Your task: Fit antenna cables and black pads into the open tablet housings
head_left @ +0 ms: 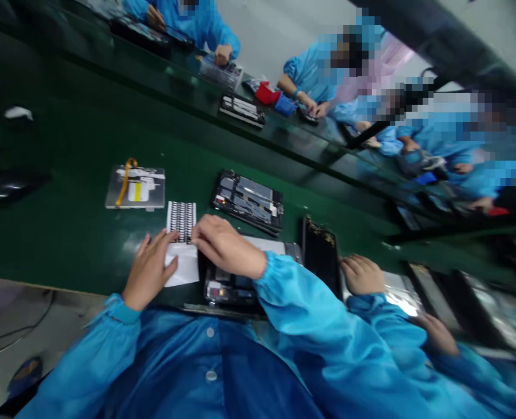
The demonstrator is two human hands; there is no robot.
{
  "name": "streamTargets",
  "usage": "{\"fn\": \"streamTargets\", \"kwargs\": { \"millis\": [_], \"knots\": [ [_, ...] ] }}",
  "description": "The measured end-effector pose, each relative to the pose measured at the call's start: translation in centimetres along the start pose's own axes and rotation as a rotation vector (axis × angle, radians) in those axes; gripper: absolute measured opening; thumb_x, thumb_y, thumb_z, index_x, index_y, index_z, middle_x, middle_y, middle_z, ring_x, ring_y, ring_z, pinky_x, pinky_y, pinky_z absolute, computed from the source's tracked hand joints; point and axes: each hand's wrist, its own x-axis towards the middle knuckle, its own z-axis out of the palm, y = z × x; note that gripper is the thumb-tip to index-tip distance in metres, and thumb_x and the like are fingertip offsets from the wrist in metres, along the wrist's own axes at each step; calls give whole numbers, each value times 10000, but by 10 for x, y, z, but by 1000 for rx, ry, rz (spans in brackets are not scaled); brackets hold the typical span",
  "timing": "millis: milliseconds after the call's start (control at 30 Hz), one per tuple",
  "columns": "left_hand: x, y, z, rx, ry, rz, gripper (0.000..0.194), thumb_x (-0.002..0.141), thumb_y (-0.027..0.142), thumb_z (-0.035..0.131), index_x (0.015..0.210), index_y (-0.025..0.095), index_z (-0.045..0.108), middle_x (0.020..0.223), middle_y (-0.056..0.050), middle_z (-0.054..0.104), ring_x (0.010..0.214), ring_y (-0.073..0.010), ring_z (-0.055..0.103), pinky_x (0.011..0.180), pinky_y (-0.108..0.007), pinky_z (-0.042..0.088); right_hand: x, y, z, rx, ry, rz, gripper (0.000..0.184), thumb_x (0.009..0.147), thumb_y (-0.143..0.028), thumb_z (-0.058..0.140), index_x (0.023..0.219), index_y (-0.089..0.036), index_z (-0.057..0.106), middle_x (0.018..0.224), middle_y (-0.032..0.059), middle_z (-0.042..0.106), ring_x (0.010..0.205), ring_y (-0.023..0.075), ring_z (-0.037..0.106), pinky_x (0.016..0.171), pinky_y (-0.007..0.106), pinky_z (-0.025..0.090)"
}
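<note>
A white sheet with rows of small black stickers (181,220) lies on the green table, its plain white lower part (183,266) nearer to me. My left hand (151,267) rests on the sheet's left side with its fingers spread. At the sheet's right edge my right hand (223,241) has thumb and forefinger pinched together; whatever is between them is too small to make out. Under my right wrist lies an opened device with bare inner parts (227,291), partly covered by my forearm. Just beyond it sits another opened device (249,201).
A flat metal panel with an orange ribbon cable (135,187) lies to the left, and a black mouse (11,185) farther left. A dark panel (321,250) stands right, beside a co-worker's hand (363,273). Across a raised shelf, people in blue work among trays (221,71) and devices (241,110).
</note>
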Motion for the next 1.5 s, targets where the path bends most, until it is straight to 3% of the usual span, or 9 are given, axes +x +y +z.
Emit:
{"fn": "streamTargets", "kwargs": {
  "millis": [67, 133, 200, 267, 367, 467, 600, 1133, 1500],
  "knots": [
    [1, 8, -4, -7, 33, 20, 435, 962, 294, 470, 1387, 198, 475, 1414, -134, 573, 1388, -329, 458, 1149, -605, 320, -55, -1, -26, 195, 195, 25, 97, 1013, -193, 459, 962, -180, 540, 963, 59, 581, 943, 186, 546, 867, 326, 455],
    [0, 32, -10, -33, 155, 18, 351, 960, 309, 517, 1297, 222, 558, 1406, -117, 580, 1380, -334, 464, 1153, -597, 315, -117, -3, -40, 254, 303, 138, 73, 1006, -178, 470, 971, -200, 529, 1009, 65, 552, 985, 188, 542, 891, 336, 462],
    [-4, 72, -15, -106, 248, 72, 256, 929, 290, 600, 1179, 236, 617, 1308, -83, 646, 1328, -294, 521, 1172, -541, 318, -172, -4, -38, 214, 342, 283, 79, 997, -155, 478, 989, -214, 530, 1080, 81, 533, 1038, 198, 541, 910, 349, 467],
    [-9, 121, -14, -184, 203, 235, 182, 919, 247, 627, 1100, 253, 641, 1131, -21, 718, 1215, -239, 605, 1177, -490, 322, -211, -2, -24, 148, 339, 380, 102, 993, -134, 472, 1011, -217, 529, 1123, 94, 527, 1073, 206, 543, 924, 359, 478],
    [-11, 184, 6, -220, 116, 347, 156, 924, 196, 615, 1073, 229, 648, 1069, 1, 730, 1152, -222, 636, 1153, -455, 332, -235, 2, 0, 81, 307, 400, 103, 998, -132, 467, 1039, -208, 524, 1135, 108, 544, 1085, 212, 554, 930, 369, 506],
    [-6, 212, 33, -182, 69, 335, 157, 912, 190, 630, 1068, 186, 649, 1066, -28, 721, 1143, -243, 636, 1123, -449, 352, -232, 4, 12, 15, 282, 379, 91, 1011, -146, 453, 1028, -189, 532, 1127, 123, 564, 1071, 218, 566, 922, 375, 532],
    [0, 215, 52, -140, 69, 331, 98, 912, 192, 630, 1006, 179, 654, 1038, -37, 717, 1116, -243, 644, 1088, -442, 375, -225, 9, 14, -54, 223, 385, 135, 1029, -159, 416, 1022, -170, 551, 1109, 126, 586, 1019, 218, 585, 898, 381, 551],
    [1, 222, 55, -173, 99, 337, 78, 922, 188, 615, 913, 235, 675, 933, 11, 734, 1054, -201, 659, 1014, -395, 402, -218, 11, 13, -139, 97, 421, 154, 991, -115, 488, 934, -168, 621, 1003, 96, 627, 896, 223, 585, 810, 367, 542],
    [6, 225, 55, -181, 56, 309, 60, 910, 193, 636, 913, 243, 668, 924, 21, 722, 1041, -204, 646, 1007, -403, 377, -246, 30, 20, 183, 370, 401, 133, 962, -188, 590, 1095, -194, 601, 1054, 87, 570, 1003, 202, 569, 872, 353, 530]
  ]
}}
